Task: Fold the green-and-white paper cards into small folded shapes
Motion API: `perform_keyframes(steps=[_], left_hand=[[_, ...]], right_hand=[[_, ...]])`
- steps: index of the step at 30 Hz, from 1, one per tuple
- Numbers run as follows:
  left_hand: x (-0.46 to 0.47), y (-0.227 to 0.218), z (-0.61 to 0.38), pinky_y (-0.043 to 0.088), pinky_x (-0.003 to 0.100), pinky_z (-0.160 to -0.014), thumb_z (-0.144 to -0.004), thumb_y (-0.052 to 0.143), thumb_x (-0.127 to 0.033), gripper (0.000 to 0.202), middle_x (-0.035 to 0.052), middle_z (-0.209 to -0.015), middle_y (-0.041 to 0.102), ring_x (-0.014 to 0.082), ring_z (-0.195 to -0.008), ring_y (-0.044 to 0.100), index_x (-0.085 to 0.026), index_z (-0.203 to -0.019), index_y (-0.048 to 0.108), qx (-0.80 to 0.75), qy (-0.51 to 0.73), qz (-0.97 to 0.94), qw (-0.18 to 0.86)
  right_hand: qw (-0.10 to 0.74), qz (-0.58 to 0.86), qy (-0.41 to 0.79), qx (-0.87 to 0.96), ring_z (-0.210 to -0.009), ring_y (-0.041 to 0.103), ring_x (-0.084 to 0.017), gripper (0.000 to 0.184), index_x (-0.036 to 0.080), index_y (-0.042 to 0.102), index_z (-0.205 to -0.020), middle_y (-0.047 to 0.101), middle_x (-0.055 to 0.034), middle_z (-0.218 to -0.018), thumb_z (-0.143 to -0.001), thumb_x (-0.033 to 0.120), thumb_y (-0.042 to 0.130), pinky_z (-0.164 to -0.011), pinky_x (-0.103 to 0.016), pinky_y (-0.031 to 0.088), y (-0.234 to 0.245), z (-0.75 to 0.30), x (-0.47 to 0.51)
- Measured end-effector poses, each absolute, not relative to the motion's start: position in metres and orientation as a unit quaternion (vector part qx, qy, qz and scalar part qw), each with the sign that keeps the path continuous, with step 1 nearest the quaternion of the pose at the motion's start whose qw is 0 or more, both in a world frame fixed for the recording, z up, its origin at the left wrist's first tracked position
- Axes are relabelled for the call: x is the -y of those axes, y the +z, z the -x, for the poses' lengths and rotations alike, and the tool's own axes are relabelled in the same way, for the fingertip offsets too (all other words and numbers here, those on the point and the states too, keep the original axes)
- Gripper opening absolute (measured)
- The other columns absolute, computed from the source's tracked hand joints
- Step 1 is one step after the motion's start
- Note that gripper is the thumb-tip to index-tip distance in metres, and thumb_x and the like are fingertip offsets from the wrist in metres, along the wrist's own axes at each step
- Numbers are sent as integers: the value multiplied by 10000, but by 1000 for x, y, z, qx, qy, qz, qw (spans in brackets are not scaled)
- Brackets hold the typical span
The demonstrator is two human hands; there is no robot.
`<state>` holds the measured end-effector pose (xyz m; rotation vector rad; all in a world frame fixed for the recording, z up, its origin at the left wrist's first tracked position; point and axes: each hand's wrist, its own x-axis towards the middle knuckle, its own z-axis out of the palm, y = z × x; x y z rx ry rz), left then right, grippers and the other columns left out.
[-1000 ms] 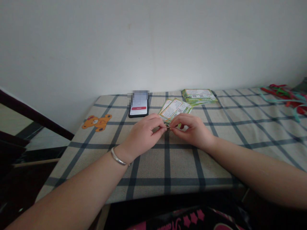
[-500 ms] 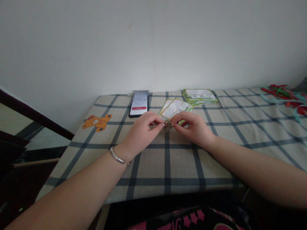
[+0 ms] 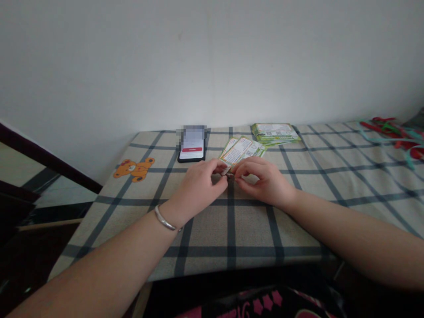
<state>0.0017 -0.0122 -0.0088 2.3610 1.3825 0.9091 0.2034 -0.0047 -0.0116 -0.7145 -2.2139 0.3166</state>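
A small piece of paper (image 3: 229,175), probably folded, sits pinched between the fingertips of the left hand (image 3: 200,183) and right hand (image 3: 266,181), handling unfinished. Just beyond the fingers, loose cards (image 3: 243,150) lie flat, unheld; farther right, a card stack (image 3: 274,131). Square codes show; the print is illegible.

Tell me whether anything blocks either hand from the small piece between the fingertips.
Nothing visible does: the left hand and right hand are both at the small piece, which they partly hide. The fanned cards lie beyond.
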Motion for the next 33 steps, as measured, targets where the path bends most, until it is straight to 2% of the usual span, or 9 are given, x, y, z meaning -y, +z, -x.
perform_keyframes(steps=[5,8,13,18,26,33], left_hand=[[12,-9,-1,521,335,-855,-823,536,-145,247,18,-975,689,166,-910,657,-209,-1059,569,-453,330,-812,164],[13,-9,0,519,340,-872,-822,527,-122,271,27,-1005,682,169,-942,652,-207,-1077,558,-447,336,-811,172],[15,-8,1,517,364,-880,-853,496,-128,284,49,-1040,677,184,-971,650,-197,-1124,542,-446,338,-804,200],[12,-11,2,506,368,-902,-891,474,-151,279,50,-1087,677,181,-1014,646,-212,-1158,525,-426,351,-796,250],[4,-19,5,471,368,-968,-880,450,-118,282,49,-1138,653,175,-1085,614,-210,-1131,538,-410,393,-747,346],[3,-13,4,466,345,-968,-847,439,-98,279,47,-1108,653,161,-1069,607,-176,-1078,574,-416,408,-724,369]], right_hand=[[382,322,136,856,-861,583,-171,151,206,521,-796,657,-47,-941,-736,71,551,-778,-320,483,-10,-202,5],[387,337,160,844,-899,576,-176,171,212,496,-782,641,-56,-991,-713,57,520,-766,-309,482,-11,-202,5],[384,363,185,829,-943,577,-196,190,218,458,-772,634,-60,-1002,-691,48,484,-844,-356,457,-11,-203,5],[392,373,263,798,-952,568,-200,197,215,459,-803,628,-63,-1013,-700,50,423,-856,-387,439,-12,-204,4],[466,315,384,732,-976,552,-180,185,224,445,-845,582,-40,-1040,-734,80,479,-888,-381,427,-24,-203,-4],[483,289,428,707,-933,558,-162,173,230,416,-801,583,-15,-992,-736,90,492,-834,-342,446,-24,-204,-6]])
